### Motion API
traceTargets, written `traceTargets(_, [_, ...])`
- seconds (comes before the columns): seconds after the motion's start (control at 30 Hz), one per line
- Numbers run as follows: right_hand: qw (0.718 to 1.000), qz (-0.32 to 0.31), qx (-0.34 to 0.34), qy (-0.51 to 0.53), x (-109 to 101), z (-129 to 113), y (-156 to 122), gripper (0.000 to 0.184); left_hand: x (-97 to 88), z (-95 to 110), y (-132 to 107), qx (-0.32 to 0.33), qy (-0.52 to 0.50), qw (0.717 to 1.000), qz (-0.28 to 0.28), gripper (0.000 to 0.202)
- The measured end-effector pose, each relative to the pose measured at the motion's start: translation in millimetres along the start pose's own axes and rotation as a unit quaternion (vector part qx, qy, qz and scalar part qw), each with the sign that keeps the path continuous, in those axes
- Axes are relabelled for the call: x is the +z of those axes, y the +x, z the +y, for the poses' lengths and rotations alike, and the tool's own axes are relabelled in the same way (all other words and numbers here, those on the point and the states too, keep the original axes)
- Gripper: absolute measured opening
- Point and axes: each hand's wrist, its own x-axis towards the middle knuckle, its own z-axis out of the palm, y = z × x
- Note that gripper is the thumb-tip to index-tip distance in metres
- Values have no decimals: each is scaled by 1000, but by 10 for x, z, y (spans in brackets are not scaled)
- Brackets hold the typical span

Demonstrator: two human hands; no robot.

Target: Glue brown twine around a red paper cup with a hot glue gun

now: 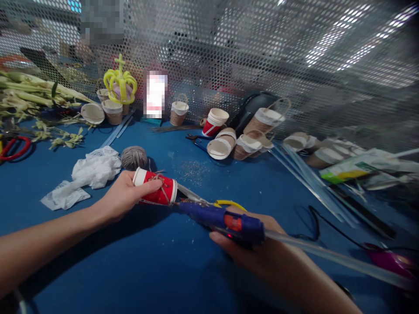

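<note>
My left hand (126, 192) is closed around a red paper cup (168, 188) with a white rim, lying on its side in the air. Grey yarn crosses the cup's wall under my thumb. My right hand (248, 244) grips a blue hot glue gun (209, 216) with a long clear glue stick (327, 253) in its back and a small red light lit. The gun's nozzle is at the base edge of the cup; whether it touches, I cannot tell. Behind the gun lie scissors (231, 203) with yellow handles. A ball of grey yarn (134, 158) sits just beyond my left hand.
Crumpled white plastic (98, 168) lies at left, near red-handled scissors (16, 148). Several twine-wrapped cups (178, 114) stand or lie along the perforated metal screen (203, 52). Stacked paper cups (214, 122), pliers (196, 139) and clear glue sticks (307, 179) are on the blue table (147, 261).
</note>
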Motion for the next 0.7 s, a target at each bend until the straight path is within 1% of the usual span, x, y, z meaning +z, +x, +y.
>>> traceTargets(0.1, [999, -11, 38, 36, 1, 7, -1, 12, -11, -12, 2, 11, 10, 1000, -3, 18])
traceTargets(0.17, [992, -12, 87, 92, -29, 4, 16, 16, -16, -21, 7, 22, 19, 1000, 3, 19])
traceTargets(0.23, [977, -9, 138, 163, -88, 6, 55, 19, -16, -26, 11, 32, 25, 999, 14, 20])
traceTargets(0.3, [959, -3, 169, 226, -162, 31, 110, 24, -11, -26, 13, 37, 23, 999, 24, 20])
traceTargets(0.33, [952, 6, 175, 250, -195, 58, 141, 26, -7, -24, 12, 39, 21, 999, 28, 20])
traceTargets(0.37, [944, 31, 185, 271, -222, 96, 173, 28, -3, -22, 11, 41, 18, 999, 30, 19])
traceTargets(0.43, [924, 98, 210, 305, -250, 202, 240, 31, 5, -22, 9, 48, 11, 998, 29, 17])
traceTargets(0.5, [905, 147, 240, 320, -243, 333, 312, 33, 8, -30, 8, 57, 9, 998, 24, 15])
traceTargets(0.57, [897, 160, 267, 313, -216, 466, 385, 35, 7, -45, 9, 66, 14, 997, 22, 15])
traceTargets(0.7, [907, 164, 277, 271, -156, 681, 502, 28, 9, -61, 6, 79, 21, 996, 23, 16])
